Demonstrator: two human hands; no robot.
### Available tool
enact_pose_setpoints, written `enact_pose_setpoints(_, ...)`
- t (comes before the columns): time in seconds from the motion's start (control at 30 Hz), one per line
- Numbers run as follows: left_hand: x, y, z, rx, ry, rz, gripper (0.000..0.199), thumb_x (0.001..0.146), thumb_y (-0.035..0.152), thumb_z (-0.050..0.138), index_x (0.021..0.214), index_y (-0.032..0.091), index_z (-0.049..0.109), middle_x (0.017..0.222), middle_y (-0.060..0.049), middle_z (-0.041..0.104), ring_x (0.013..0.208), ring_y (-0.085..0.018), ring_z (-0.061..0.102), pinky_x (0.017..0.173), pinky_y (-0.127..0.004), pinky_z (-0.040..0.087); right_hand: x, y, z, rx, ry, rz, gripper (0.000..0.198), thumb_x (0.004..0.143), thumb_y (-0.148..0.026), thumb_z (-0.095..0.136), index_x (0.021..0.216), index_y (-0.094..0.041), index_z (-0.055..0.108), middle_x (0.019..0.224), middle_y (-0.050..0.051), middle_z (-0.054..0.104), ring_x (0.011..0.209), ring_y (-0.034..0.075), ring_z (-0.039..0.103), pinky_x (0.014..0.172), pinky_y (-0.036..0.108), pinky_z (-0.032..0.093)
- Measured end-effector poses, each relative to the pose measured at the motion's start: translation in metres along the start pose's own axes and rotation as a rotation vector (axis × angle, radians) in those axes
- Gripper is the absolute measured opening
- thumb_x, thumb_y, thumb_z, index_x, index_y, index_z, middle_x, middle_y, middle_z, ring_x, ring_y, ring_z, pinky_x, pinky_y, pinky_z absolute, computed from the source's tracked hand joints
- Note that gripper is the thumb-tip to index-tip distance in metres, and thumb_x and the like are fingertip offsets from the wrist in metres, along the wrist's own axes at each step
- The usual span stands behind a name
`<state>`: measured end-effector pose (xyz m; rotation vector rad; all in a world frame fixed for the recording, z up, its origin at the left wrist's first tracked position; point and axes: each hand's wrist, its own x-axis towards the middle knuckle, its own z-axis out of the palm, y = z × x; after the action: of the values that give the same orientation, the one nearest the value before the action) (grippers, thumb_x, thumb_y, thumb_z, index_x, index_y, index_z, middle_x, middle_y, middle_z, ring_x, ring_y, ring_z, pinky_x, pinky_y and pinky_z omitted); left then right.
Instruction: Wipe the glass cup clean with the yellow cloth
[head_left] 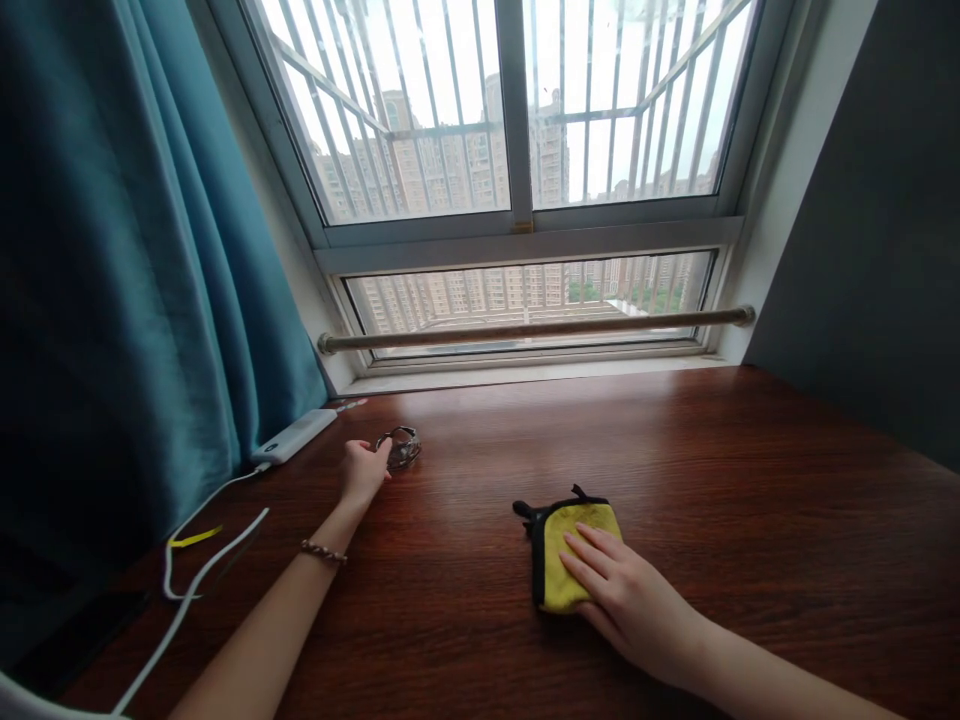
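Right grip (626, 592) lies flattened on yellow cloth (556, 560); left grip (365, 468) pinches looped object (406, 455).

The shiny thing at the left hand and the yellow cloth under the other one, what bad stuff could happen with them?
The left hand has just one side of the shiny thing, so it might slip and perhaps scratch the brown tabletop. The yellow cloth lies flat under the right hand; a hard push could make it slide or bunch up. A loose white cable lies near the left forearm, which might snag it.
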<state>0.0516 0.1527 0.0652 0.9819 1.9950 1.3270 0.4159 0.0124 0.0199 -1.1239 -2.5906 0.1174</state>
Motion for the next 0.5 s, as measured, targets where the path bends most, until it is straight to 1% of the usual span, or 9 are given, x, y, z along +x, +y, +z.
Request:
enact_pose_setpoints(0.13,0.012,-0.009,0.004,-0.008,-0.09,-0.189,0.027,0.088,0.034,0.052,0.098,0.01,0.055,0.082,-0.003,0.058,0.065,-0.009,0.056,0.057,-0.024,0.049,-0.002,0.001,0.001,0.041,-0.04,0.029,0.055,0.077,-0.021,0.045,0.132,-0.014,0.048,0.139,0.006,0.041,0.131,0.027,0.033,0.111,0.042,0.028)
enact_pose_setpoints(0.23,0.016,-0.009,0.007,-0.07,-0.106,-0.275,0.025,0.088,0.033,0.052,0.097,0.01,0.056,0.081,-0.003,0.059,0.064,-0.009,0.057,0.057,-0.024,0.05,-0.003,0.007,0.004,0.025,-0.019,0.121,0.058,0.071,-0.013,0.042,0.128,-0.014,0.051,0.137,0.004,0.044,0.13,0.027,0.034,0.111,0.044,0.026)
enact_pose_setpoints(0.3,0.017,-0.008,0.007,-0.125,-0.106,-0.298,0.025,0.089,0.032,0.051,0.098,0.01,0.056,0.083,-0.003,0.059,0.066,-0.009,0.057,0.058,-0.024,0.05,-0.002,0.014,0.005,-0.017,0.006,0.226,0.057,0.067,-0.008,0.041,0.122,-0.012,0.056,0.133,0.005,0.049,0.128,0.028,0.036,0.111,0.045,0.026)
enact_pose_setpoints(0.37,0.016,-0.006,0.006,-0.181,-0.107,-0.295,0.024,0.089,0.031,0.051,0.1,0.01,0.055,0.084,-0.004,0.059,0.067,-0.009,0.058,0.058,-0.024,0.05,-0.001,0.022,0.004,-0.082,0.024,0.316,0.054,0.067,-0.006,0.041,0.118,-0.006,0.058,0.128,0.01,0.052,0.125,0.031,0.039,0.11,0.045,0.027)
enact_pose_setpoints(0.43,0.013,-0.003,0.006,-0.238,-0.125,-0.265,0.024,0.089,0.03,0.051,0.101,0.01,0.055,0.086,-0.004,0.059,0.068,-0.01,0.058,0.059,-0.024,0.051,0.0,0.029,0.002,-0.131,0.034,0.367,0.048,0.071,-0.008,0.041,0.115,-0.001,0.059,0.123,0.016,0.055,0.121,0.033,0.042,0.108,0.046,0.03)
enact_pose_setpoints(0.5,0.007,0.001,0.008,-0.294,-0.171,-0.218,0.023,0.089,0.029,0.051,0.102,0.011,0.055,0.086,-0.004,0.059,0.069,-0.01,0.058,0.06,-0.025,0.051,0.001,0.035,-0.002,-0.133,0.059,0.397,0.042,0.076,-0.01,0.038,0.111,0.001,0.06,0.117,0.018,0.057,0.116,0.033,0.046,0.104,0.045,0.034)
